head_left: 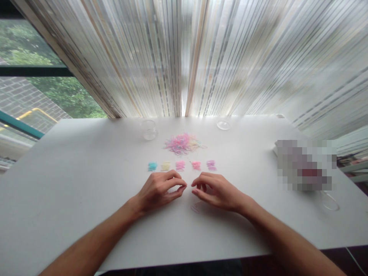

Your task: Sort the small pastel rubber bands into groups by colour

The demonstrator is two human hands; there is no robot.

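My left hand (161,188) is closed in a pinch above the white table (86,214); whatever its fingertips hold is too small to make out. Just across from it, my right hand (220,190) has its thumb and forefinger slightly apart, with nothing visible between them. A few thin pale-pink loops (195,207) lie below the right fingertips. Beyond the hands runs a row of small bundles of thin bands: blue (152,166), yellow (165,166), pink (180,165), coral pink (196,165) and purple (211,165). Behind them spreads a loose mixed-colour heap (182,143).
A clear round container (149,130) stands at the back left, and a clear lid-like disc (223,125) lies at the back right. To the right rests a pixelated object (303,165) with a white cord loop (330,202). Striped curtains (161,57) hang along the far edge.
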